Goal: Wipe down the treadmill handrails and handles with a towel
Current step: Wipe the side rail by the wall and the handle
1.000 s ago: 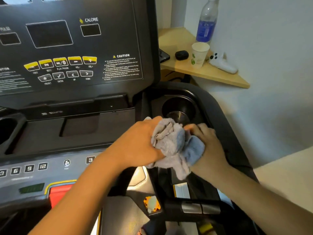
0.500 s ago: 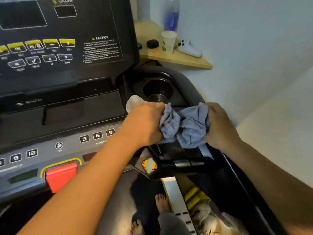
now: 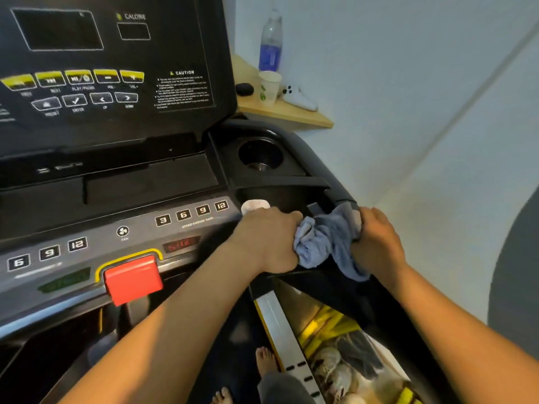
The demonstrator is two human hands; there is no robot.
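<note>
A crumpled grey-blue towel point(image 3: 326, 243) is stretched between my two hands over the black right handrail point(image 3: 326, 167) of the treadmill. My left hand point(image 3: 268, 240) grips the towel's left end beside the console's lower edge. My right hand point(image 3: 376, 240) grips the right end and presses it onto the rail. The handrail under the towel is hidden. A small white object point(image 3: 255, 205) peeks out behind my left hand.
The console point(image 3: 110, 83) with its buttons fills the upper left, and a red stop key point(image 3: 132, 278) sits below. A cup holder point(image 3: 259, 154) lies just beyond the towel. A wooden shelf point(image 3: 309, 119) holds a bottle point(image 3: 271, 42), paper cup point(image 3: 269, 87) and white controller. The wall is close on the right.
Both hands have moved down and right along the handrail with the towel, away from the cup holder. The towel is now spread wider between them.
</note>
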